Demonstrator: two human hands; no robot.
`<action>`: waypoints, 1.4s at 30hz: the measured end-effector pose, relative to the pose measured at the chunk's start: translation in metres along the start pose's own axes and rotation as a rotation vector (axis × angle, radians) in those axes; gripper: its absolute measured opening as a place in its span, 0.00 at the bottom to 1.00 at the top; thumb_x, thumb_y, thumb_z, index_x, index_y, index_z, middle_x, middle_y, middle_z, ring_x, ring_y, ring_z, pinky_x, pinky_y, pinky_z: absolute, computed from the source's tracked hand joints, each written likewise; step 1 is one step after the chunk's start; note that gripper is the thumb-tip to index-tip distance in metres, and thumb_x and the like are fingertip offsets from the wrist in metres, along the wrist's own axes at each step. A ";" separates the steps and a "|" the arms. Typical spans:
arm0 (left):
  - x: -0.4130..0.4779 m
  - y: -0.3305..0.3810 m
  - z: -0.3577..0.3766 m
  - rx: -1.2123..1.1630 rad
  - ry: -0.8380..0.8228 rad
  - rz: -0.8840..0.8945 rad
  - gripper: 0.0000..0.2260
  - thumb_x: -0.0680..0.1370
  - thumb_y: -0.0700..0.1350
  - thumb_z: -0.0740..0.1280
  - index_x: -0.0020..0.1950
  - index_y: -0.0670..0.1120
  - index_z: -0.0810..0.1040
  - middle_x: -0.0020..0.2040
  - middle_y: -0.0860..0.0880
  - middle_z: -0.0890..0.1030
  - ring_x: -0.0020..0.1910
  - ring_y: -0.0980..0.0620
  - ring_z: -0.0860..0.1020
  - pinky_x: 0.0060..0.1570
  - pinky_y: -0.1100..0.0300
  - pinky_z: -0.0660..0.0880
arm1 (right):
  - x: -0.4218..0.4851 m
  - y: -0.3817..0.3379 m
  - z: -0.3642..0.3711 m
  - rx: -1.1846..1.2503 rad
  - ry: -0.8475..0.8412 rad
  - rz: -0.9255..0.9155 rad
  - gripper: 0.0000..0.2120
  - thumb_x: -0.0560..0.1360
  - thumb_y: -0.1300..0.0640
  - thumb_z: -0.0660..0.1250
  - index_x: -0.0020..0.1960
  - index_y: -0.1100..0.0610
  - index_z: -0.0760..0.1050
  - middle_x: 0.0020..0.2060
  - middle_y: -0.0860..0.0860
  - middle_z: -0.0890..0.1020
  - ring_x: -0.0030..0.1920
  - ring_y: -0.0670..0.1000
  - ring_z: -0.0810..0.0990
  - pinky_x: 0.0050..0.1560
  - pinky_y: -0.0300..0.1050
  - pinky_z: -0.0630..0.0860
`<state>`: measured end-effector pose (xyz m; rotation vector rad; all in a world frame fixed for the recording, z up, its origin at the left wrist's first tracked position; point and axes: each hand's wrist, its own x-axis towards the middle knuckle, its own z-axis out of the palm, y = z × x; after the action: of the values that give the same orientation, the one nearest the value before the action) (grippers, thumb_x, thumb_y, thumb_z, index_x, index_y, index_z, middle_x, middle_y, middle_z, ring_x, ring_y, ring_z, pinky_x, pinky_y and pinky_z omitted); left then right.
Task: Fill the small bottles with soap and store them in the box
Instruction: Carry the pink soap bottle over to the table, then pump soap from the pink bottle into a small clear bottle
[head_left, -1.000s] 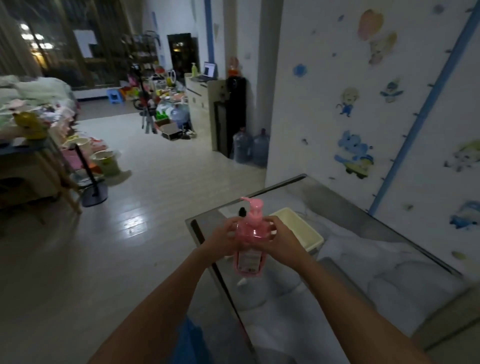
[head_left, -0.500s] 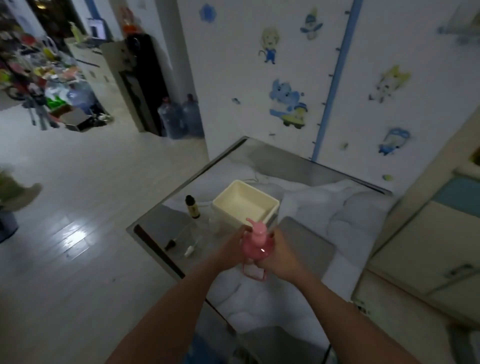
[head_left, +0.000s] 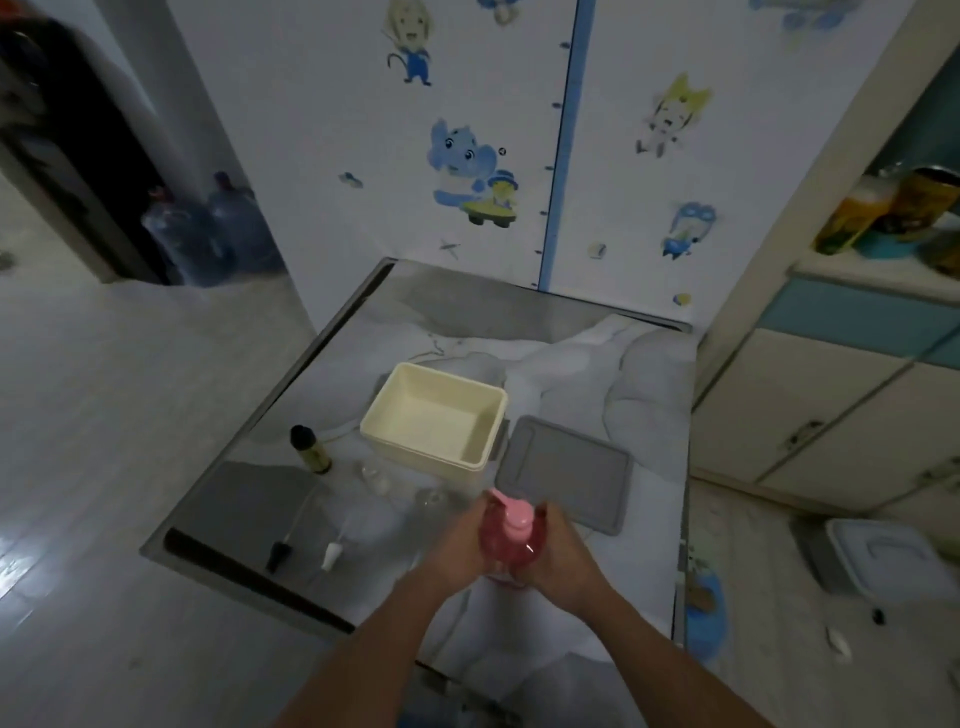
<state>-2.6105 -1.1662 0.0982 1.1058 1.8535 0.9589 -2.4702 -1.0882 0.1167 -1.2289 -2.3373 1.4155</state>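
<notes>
Left grip (head_left: 457, 540) and right grip (head_left: 558, 551) are clasping the pink soap bottle (head_left: 506, 538) from both sides, pump uppermost, above the tabletop (head_left: 649, 415); just beyond, the cream box (head_left: 415, 460) is standing open, its inside bare, the grey lid (head_left: 563, 473) lying beside it and small clear bottles (head_left: 376, 478) standing at its left

Table (head_left: 649, 415) against wall (head_left: 363, 234), box mid-table.
Box (head_left: 415, 457) on table; lid (head_left: 563, 475) flat just right of it; capped bottle (head_left: 311, 449) upright to its left; small bottles (head_left: 376, 478) just before box; two dropper tops (head_left: 331, 553) near front-left edge; pump bottle (head_left: 506, 540) between left hand (head_left: 457, 545) and right hand (head_left: 558, 551), before box and lid.
</notes>
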 end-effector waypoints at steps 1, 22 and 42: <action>0.001 -0.004 -0.002 0.021 0.005 0.036 0.18 0.68 0.46 0.71 0.56 0.51 0.72 0.54 0.49 0.79 0.53 0.57 0.77 0.60 0.58 0.73 | 0.000 -0.001 0.002 0.011 0.014 0.017 0.35 0.51 0.39 0.71 0.50 0.56 0.67 0.45 0.51 0.76 0.40 0.45 0.74 0.37 0.35 0.69; -0.006 0.031 -0.057 0.260 -0.180 -0.053 0.34 0.69 0.41 0.76 0.71 0.46 0.65 0.64 0.48 0.71 0.56 0.50 0.75 0.51 0.62 0.74 | -0.020 -0.008 -0.067 -0.250 -0.046 0.134 0.41 0.72 0.56 0.73 0.76 0.57 0.54 0.74 0.55 0.61 0.71 0.53 0.66 0.65 0.39 0.65; 0.107 0.177 -0.179 0.952 0.156 0.191 0.33 0.77 0.68 0.39 0.76 0.54 0.59 0.76 0.47 0.62 0.75 0.44 0.58 0.71 0.41 0.55 | 0.059 -0.191 -0.158 -0.588 0.406 -0.069 0.31 0.78 0.35 0.52 0.77 0.48 0.56 0.77 0.49 0.57 0.76 0.53 0.54 0.74 0.58 0.56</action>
<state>-2.7429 -1.0468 0.3054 1.8102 2.4402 0.2028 -2.5385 -0.9823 0.3385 -1.3759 -2.5219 0.3903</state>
